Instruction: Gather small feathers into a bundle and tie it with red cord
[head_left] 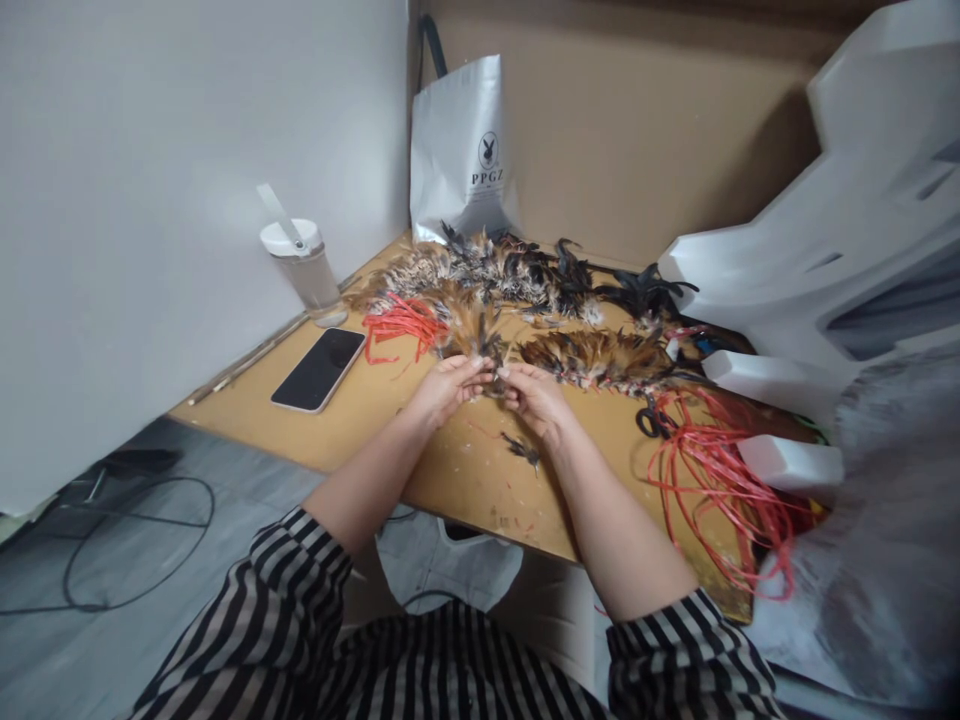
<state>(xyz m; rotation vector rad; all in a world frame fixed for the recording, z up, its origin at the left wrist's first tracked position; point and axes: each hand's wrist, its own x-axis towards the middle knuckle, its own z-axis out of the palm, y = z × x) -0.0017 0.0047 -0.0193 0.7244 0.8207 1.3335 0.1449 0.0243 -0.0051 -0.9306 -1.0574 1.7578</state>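
My left hand (454, 386) and my right hand (534, 392) meet over the middle of the table, each with the fingertips pinched. Between them are small brown and dark feathers (489, 376), partly hidden by the fingers. Just behind rises a tuft of golden-brown feathers (474, 318). Right of it lies a row of brown feathers (600, 358) with red ties along its lower edge. A larger heap of mottled and black feathers (517, 275) spreads behind. One small dark feather bunch (520, 450) rests on the table below my right hand.
Red plastic strips (405, 326) lie left, and a long red bundle (720, 480) hangs over the right edge beside black scissors (649, 420). A phone (319, 370), a lidded cup (306, 270) and a silver bag (461, 150) stand around. White foam pieces (791, 465) jut in at right.
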